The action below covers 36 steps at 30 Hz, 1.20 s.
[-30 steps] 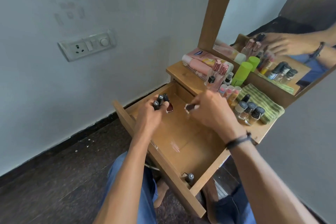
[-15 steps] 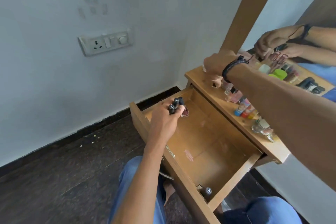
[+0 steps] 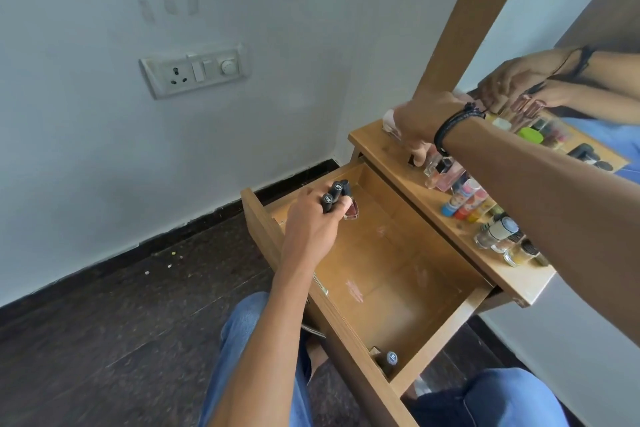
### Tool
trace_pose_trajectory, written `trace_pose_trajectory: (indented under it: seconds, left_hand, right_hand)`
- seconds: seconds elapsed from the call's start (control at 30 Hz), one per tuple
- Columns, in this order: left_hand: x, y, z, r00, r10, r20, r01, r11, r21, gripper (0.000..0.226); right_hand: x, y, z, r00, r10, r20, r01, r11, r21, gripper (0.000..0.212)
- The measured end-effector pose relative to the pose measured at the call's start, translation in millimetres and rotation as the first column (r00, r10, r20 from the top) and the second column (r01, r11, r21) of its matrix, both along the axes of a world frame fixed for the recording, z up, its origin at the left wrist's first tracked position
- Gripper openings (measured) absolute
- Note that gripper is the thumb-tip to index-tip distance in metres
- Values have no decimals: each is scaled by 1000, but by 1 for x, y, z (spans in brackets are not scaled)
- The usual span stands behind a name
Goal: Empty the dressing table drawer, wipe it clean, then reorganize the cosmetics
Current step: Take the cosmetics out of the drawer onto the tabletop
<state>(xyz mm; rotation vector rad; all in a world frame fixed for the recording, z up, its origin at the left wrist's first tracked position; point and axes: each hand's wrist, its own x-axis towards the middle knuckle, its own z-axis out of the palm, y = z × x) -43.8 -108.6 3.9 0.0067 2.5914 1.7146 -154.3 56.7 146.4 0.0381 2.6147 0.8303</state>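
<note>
Bottles [image 3: 335,193] in curled left hand [image 3: 313,229]

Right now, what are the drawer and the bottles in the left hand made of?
Drawer: likely wood or wood-look laminate, satin; tan grain pattern and soft sheen show. Nail polish bottles held by the left hand: probably clear glass, since dark red shows through; caps look matte black plastic.

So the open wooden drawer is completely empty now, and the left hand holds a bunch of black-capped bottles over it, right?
Not empty: the head view shows one small black-capped bottle in the near corner of the open wooden drawer. The left hand does hold a bunch of black-capped bottles over it.
</note>
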Motion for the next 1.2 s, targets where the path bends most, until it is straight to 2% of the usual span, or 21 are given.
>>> trace_pose_trajectory:
  seconds: [0.13,0.23,0.3,0.33,0.4,0.47,0.5,0.6,0.83,1.03,1.2]
  left_hand:
    - [0,1,0,1000,-15,10,15,1000,-1,17]
    - [0,2,1,1000,-27,12,27,1000,-12,13]
    - [1,4,4,999,-34,32,34,999,7,6]
    - [2,4,5,999,-36,39,35,999,13,6]
    - [2,5,5,998,-47,34,46,999,18,8]
    - [3,5,5,998,-59,38,58,998,29,7]
    - [3,5,5,997,-64,48,63,997,35,7]
    - [5,4,5,991,-83,104,79,996,42,21]
    - [9,4,7,975,-90,203,77,994,71,29]
    - [11,8,12,957,-141,253,109,984,138,11]
    - [15,14,17,942,-173,288,147,983,110,10]
  right_hand:
    - [7,6,4,993,49,-111,-49,999,4,34]
    - [15,4,13,964,157,-214,-161,987,-3,21]
    - [22,-3,18,948,196,-253,-236,962,-140,26]
    - [27,-8,19,956,185,-229,-246,929,-276,32]
    - [38,-18,20,977,206,-57,-204,818,-539,40]
    - [49,-25,13,961,237,143,-71,710,-700,41]
    - [52,-25,5,952,238,193,-19,675,-738,40]
    - [57,-21,-17,963,230,140,-28,601,-799,36]
    - [68,-13,-38,976,215,-21,-119,452,-884,12]
    - [73,-4,-48,978,206,-16,-102,414,-905,13]
    - [78,8,-55,990,138,30,-21,355,-935,15]
